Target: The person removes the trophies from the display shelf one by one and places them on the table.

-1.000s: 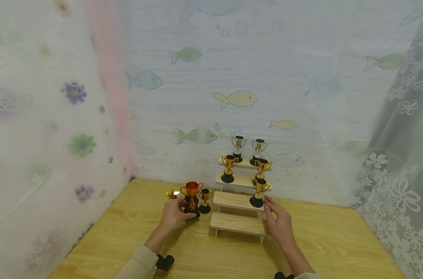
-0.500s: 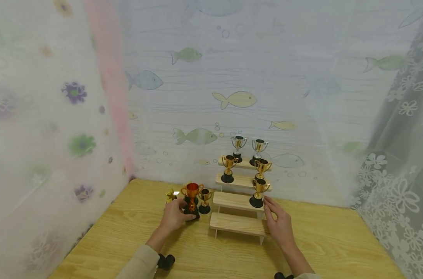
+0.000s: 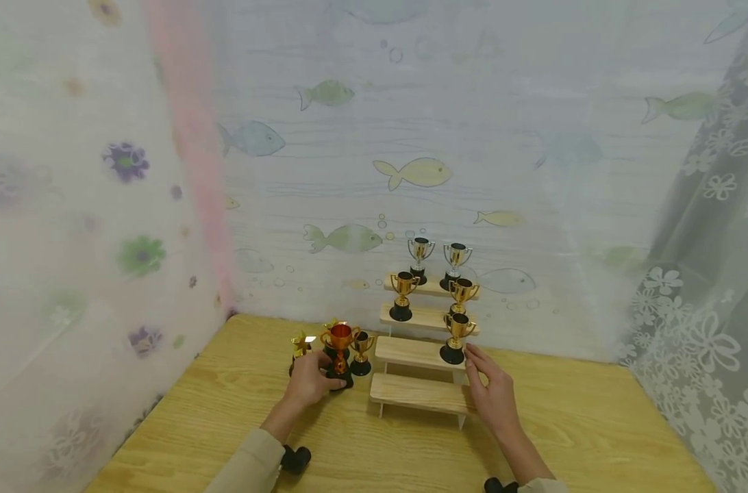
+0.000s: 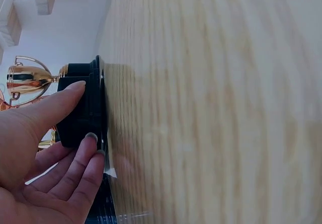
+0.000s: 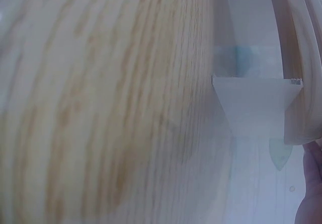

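Note:
My left hand [image 3: 306, 380] pinches the black base [image 4: 75, 116] of an orange-bronze trophy cup [image 3: 340, 335], thumb on one side and fingers on the other. The base is upright, right at the tabletop. Just to its right stands a smaller gold trophy [image 3: 362, 342]. A gold star trophy [image 3: 301, 342] stands to the left, its lower part hidden by my hand. My right hand [image 3: 492, 390] rests with loosely extended fingers at the right end of a stepped wooden stand [image 3: 420, 392], near a gold trophy [image 3: 458, 329] on the second step from the front.
Higher on the stand are a gold trophy [image 3: 403, 291] at left, another gold trophy [image 3: 463, 291] at right, and two silver trophies [image 3: 420, 253] on top. A printed curtain [image 3: 349, 137] hangs behind the wooden table [image 3: 374, 452].
My left hand and the bronze trophy have shifted very slightly toward me, and more of the star trophy shows. The right hand keeps its place at the stand.

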Available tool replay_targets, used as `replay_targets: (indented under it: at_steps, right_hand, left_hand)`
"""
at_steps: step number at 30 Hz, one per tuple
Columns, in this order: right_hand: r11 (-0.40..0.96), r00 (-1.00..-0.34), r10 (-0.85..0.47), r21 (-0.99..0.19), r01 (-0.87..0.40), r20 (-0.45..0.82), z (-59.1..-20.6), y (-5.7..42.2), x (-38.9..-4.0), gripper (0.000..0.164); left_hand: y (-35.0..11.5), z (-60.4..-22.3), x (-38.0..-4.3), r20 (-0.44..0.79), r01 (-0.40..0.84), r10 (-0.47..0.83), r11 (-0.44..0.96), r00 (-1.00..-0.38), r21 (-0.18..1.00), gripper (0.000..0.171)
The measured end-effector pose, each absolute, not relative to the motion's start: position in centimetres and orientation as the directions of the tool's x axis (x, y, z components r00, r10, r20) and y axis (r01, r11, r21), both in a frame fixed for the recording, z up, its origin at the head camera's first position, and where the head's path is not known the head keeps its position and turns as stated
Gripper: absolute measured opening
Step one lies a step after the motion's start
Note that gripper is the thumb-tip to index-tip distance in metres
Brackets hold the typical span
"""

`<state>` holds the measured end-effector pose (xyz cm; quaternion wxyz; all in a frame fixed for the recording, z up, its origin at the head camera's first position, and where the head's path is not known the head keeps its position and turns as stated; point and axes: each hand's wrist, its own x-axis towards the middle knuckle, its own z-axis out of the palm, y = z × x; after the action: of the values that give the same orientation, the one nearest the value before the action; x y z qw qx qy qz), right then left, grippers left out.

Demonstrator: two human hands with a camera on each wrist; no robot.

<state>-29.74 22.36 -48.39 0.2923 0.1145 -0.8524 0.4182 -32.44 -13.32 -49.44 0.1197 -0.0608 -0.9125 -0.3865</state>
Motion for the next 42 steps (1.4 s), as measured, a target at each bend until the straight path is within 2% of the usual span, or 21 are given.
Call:
replay_targets:
  at_steps: [10, 24, 31, 42]
  right_hand:
    - [0.604, -0.776, 0.04, -0.634, -0.483, 0.629, -48.5, 22.4, -30.0, 0.028]
    - [0.594, -0.774, 0.041, -0.639, -0.49, 0.632, -48.6, 22.3, -29.9, 0.028]
    - [0.587, -0.769, 0.038, -0.637, -0.499, 0.638, -48.5, 22.3, -29.8, 0.028]
    - [0.588, -0.775, 0.044, -0.643, -0.49, 0.631, -48.4, 22.3, -29.9, 0.029]
  left_hand:
    - [-13.3, -49.3, -32.3, 0.259, 0.21, 0.035, 0.693, -0.965, 0.69, 0.048]
    - [-13.9, -48.8, -31.2, 0.239, 0.206, 0.042, 0.661, -0.97, 0.722, 0.057]
    - [-14.1, -47.7, -29.6, 0.208, 0.198, 0.051, 0.592, -0.977, 0.782, 0.055]
    - [-13.1, -46.6, -28.1, 0.236, 0.236, 0.076, 0.572, -0.969, 0.786, 0.051]
